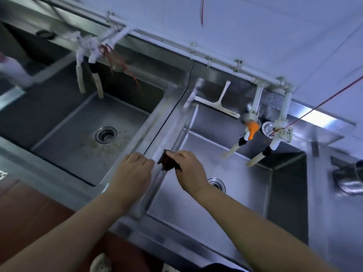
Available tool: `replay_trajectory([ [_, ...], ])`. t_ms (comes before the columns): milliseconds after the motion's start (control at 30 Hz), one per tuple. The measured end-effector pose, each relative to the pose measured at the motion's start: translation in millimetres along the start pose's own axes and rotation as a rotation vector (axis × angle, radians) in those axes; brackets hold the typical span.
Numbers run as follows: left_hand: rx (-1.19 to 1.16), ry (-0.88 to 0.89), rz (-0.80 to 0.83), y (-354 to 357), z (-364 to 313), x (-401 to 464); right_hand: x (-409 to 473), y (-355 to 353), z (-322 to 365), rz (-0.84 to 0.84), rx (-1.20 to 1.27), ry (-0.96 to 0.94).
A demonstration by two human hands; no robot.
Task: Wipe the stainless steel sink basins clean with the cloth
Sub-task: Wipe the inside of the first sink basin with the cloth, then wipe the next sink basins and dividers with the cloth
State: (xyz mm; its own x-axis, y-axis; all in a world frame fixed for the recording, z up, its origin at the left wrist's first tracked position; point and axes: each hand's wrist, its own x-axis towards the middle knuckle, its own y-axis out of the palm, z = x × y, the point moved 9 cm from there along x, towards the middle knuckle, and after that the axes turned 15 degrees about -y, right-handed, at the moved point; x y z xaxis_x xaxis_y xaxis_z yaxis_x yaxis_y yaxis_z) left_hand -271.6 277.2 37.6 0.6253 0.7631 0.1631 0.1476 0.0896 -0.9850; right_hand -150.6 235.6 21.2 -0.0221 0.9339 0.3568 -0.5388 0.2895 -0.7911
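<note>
The right hand (188, 169) held a dark, crumpled cloth (168, 160), fingers curled over it, pressing it against the steel divider (157, 126) between the two basins. Just to its left, the left hand (135, 169) rested on that same divider, fingers bent down at the rim and holding nothing that could be seen.

To do this step well, the person would likely need to keep the cloth flat under the fingers, draw it along the rim's length, then carry it down the wall into the right basin (235, 167) beneath the hand. The braced left hand should steady the reach.

The cloth looked dark brown, bunched and small. Beyond the left hand, the left basin (78, 132) showed brownish specks around its drain (106, 135).
</note>
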Motion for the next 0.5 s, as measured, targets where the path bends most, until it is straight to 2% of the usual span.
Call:
replay_trajectory([
  [133, 0.013, -0.102, 0.072, -22.6, 61.7, -7.7, 52.0, 13.7, 43.1, 0.047, -0.018, -0.055],
  [300, -0.006, -0.164, 0.057, -57.7, 156.4, -26.4, 103.5, 51.6, 104.6, 0.056, -0.035, -0.097],
  [500, 0.000, -0.218, 0.058, -81.9, 295.6, -52.4, 159.4, 126.3, 171.6, 0.052, -0.024, -0.010],
])
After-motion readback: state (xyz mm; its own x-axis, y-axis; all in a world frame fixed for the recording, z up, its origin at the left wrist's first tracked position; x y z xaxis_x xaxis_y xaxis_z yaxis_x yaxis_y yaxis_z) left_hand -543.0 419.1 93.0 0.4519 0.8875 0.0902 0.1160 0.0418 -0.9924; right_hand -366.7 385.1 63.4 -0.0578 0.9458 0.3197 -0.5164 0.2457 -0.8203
